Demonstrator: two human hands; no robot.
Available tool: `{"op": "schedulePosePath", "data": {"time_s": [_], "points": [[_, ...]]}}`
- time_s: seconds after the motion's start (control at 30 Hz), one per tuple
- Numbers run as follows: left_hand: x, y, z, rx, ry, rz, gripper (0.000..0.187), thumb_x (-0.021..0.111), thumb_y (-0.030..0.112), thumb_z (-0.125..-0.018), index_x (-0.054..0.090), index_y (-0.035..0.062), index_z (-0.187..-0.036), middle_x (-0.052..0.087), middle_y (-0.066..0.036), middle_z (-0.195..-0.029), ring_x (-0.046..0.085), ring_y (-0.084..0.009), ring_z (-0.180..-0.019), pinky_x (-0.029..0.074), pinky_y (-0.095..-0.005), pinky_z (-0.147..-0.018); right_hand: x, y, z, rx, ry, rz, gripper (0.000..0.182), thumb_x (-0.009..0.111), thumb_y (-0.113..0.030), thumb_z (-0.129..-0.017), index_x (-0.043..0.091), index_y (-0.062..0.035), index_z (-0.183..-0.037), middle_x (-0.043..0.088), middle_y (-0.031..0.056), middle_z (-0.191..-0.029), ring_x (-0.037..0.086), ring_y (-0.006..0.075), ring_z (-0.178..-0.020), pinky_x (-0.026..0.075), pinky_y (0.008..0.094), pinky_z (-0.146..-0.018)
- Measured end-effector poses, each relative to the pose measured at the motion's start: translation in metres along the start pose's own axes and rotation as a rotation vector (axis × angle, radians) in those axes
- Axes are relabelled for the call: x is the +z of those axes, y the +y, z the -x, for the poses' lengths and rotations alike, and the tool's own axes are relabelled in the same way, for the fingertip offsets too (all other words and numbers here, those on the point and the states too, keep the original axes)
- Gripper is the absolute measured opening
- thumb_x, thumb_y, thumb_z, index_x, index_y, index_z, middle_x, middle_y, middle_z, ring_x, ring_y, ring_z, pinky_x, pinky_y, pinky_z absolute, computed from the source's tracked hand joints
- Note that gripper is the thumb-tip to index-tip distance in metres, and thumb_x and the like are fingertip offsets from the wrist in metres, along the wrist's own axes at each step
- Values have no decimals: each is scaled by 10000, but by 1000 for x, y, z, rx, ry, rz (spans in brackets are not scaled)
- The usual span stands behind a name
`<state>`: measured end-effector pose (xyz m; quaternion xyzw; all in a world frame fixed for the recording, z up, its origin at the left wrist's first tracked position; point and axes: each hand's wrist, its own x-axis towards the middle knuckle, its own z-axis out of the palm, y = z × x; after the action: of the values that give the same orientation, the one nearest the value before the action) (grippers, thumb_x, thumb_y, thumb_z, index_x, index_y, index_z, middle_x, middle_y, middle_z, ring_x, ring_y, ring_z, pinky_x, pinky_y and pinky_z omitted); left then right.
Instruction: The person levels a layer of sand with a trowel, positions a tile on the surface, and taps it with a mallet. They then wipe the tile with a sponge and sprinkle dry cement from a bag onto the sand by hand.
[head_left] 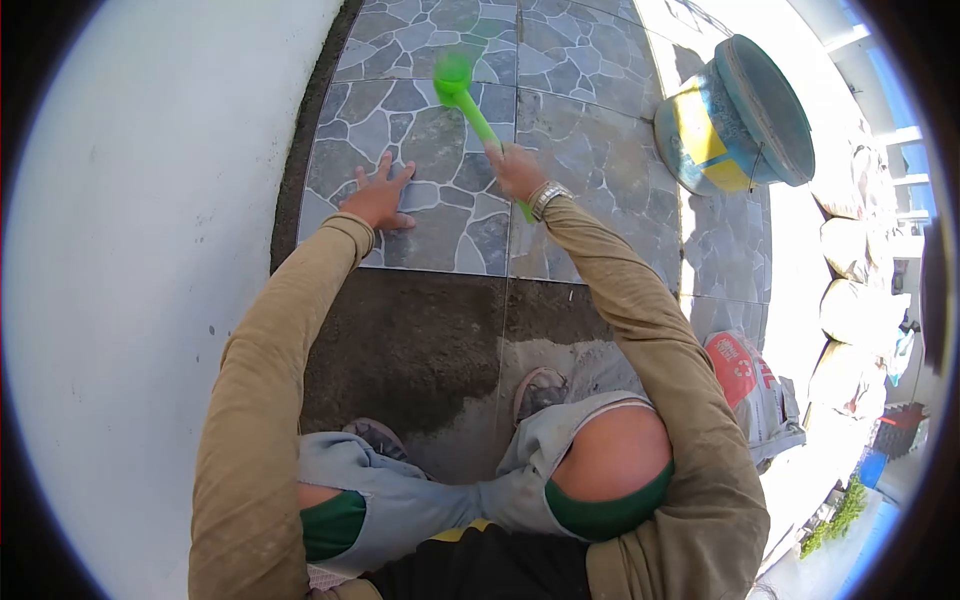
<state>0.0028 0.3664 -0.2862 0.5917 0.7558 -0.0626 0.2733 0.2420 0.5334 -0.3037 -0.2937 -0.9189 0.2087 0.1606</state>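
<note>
My right hand (518, 172) is closed round the handle of a bright green mallet (478, 118). The mallet's head is blurred and appears over the far part of the stone-patterned floor tiles (430, 140). Fingers spread, my left hand (382, 196) lies flat on the nearest left tile, close to its front edge. Between that edge and my shoes is dark, damp mortar or soil (400, 340). Whether the mallet head touches a tile cannot be made out.
A white wall (150, 250) runs along the left, with a narrow dark gap beside the tiles. At the upper right stands a blue bucket (700, 130) with a yellow patch. A red and white bag (745, 385) lies by my right arm, and pale sacks (850, 310) line the right side.
</note>
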Motion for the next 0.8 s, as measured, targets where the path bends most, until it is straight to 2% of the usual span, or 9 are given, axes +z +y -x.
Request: {"op": "schedulePosePath", "data": {"time_s": [0.03, 0.1, 0.23, 0.33, 0.4, 0.53, 0.6, 0.63, 0.8], "points": [[0, 0, 0, -3, 0, 8, 1067, 840, 394, -762, 155, 391, -1581, -42, -56, -1686, 70, -544, -1483, 318, -781, -1040, -12, -11, -2, 6, 3, 3, 504, 429, -459, -1017, 625, 0, -947, 661, 283, -886, 627, 486, -884, 459, 564, -757], [-1, 0, -1, -10, -2, 16, 1064, 839, 390, -765, 156, 390, -1581, -36, -56, -1686, 77, -545, -1482, 321, -779, -1039, -29, -26, -5, 365, 27, -336, 514, 418, -459, -1021, 622, 7, -944, 656, 293, -892, 621, 491, -894, 463, 556, -751], [4, -1, -1, -2, 4, 9, 1067, 843, 379, -762, 160, 384, -1581, -24, -57, -1687, 93, -547, -1479, 331, -773, -1040, -23, -21, 18, 310, 107, -345, 513, 428, -458, -1020, 620, 12, -942, 661, 293, -897, 628, 492, -892, 466, 547, -746], [0, 4, 0, -14, -4, 4, 1071, 843, 377, -763, 153, 380, -1583, -24, -58, -1686, 94, -547, -1478, 337, -767, -1042, -25, -12, 27, 293, -3, -227, 506, 438, -455, -1020, 619, 10, -939, 663, 287, -874, 632, 491, -874, 467, 547, -744], [0, 2, 4, -29, -24, -1, 1074, 842, 378, -764, 149, 377, -1584, -26, -58, -1686, 94, -547, -1478, 338, -765, -1044, -47, -28, 25, 474, 35, -415, 521, 433, -470, -1019, 620, 10, -939, 667, 280, -871, 634, 494, -869, 467, 554, -749], [-6, 10, 5, -34, -20, -56, 1071, 836, 381, -774, 140, 365, -1588, -28, -69, -1686, 107, -557, -1471, 347, -742, -1056, -44, -23, 38, 411, 119, -309, 513, 438, -463, -1021, 618, 10, -938, 660, 274, -856, 632, 483, -849, 467, 543, -737], [-6, 11, 6, -59, -45, -79, 1068, 833, 382, -777, 140, 360, -1589, -25, -77, -1686, 114, -567, -1465, 349, -729, -1067, -54, -15, 36, 429, -94, -301, 493, 450, -446, -1021, 612, 12, -935, 647, 275, -832, 631, 475, -824, 468, 545, -719], [-3, 6, 1, -33, -20, -96, 1063, 829, 387, -781, 141, 353, -1590, -20, -94, -1684, 114, -585, -1455, 336, -705, -1091, -64, -25, 34, 437, -101, -304, 493, 450, -446, -1021, 612, 12, -935, 647, 275, -832, 631, 475, -824, 468, 545, -719], [5, 1, -4, 10, -21, -108, 1058, 822, 407, -786, 145, 331, -1594, -3, -141, -1678, 103, -630, -1429, 271, -643, -1158, -67, -54, 70, 364, 80, -475, 464, 481, -416, -1022, 601, 14, -897, 635, 266, -800, 631, 450, -783, 454, 539, -667]]}}
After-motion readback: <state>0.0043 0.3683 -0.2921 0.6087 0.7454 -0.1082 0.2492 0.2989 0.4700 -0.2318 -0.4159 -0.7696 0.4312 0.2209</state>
